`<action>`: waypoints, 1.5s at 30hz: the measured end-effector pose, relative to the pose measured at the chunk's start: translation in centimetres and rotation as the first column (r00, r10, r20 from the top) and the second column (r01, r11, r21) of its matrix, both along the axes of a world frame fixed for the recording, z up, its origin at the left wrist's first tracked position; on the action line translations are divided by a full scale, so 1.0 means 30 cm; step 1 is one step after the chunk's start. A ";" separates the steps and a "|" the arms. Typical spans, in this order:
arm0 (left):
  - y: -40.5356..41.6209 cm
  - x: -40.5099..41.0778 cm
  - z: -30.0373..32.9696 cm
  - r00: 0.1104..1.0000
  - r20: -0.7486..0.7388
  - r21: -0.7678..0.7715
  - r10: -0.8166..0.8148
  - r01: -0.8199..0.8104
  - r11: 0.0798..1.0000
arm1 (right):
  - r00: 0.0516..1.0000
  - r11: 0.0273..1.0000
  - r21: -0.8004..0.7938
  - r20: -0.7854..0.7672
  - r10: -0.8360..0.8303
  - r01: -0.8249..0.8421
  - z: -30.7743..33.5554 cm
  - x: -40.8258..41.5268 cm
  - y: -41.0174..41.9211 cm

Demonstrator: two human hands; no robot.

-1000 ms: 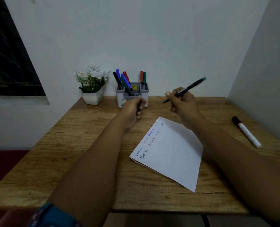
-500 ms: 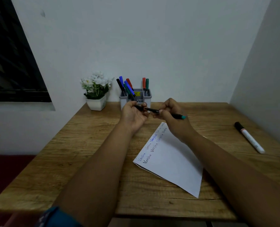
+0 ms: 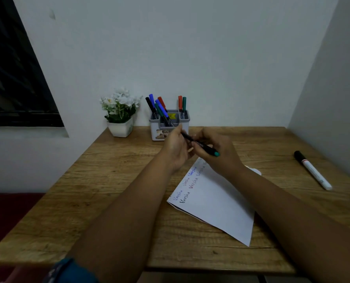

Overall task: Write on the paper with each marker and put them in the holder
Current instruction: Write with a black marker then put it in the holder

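i see both hands, left (image 3: 176, 148) and right (image 3: 217, 152), gripping one marker (image 3: 200, 145) above the paper (image 3: 213, 199), near the holder (image 3: 185, 121).

marker (image 3: 200, 144) tip hidden in left hand (image 3: 175, 149) (cap unseen), holder (image 3: 159, 130) front covered

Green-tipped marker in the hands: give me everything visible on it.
The marker is slim with a black barrel, pale print along it and a teal-green end cap pointing lower right. It is tilted, held above the table between both hands: right hand around the barrel, left hand at its upper end, which is hidden.
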State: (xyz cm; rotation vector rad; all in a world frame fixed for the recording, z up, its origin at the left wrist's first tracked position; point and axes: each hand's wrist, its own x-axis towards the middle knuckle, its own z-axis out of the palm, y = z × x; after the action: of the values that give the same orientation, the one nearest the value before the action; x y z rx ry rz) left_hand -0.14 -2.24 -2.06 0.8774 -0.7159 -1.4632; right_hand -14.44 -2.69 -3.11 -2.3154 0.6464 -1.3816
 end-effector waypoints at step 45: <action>-0.037 0.080 -0.045 0.720 0.547 -0.332 0.427 -0.282 0.900 | 0.857 0.967 0.100 -0.491 -0.158 0.235 0.145 0.194 -0.139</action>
State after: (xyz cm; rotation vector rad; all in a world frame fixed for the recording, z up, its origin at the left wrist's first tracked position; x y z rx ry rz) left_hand 2.26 -3.36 -3.42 1.2487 -1.0948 -0.7103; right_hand -8.62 -6.85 1.23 -2.5278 1.1247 -0.7775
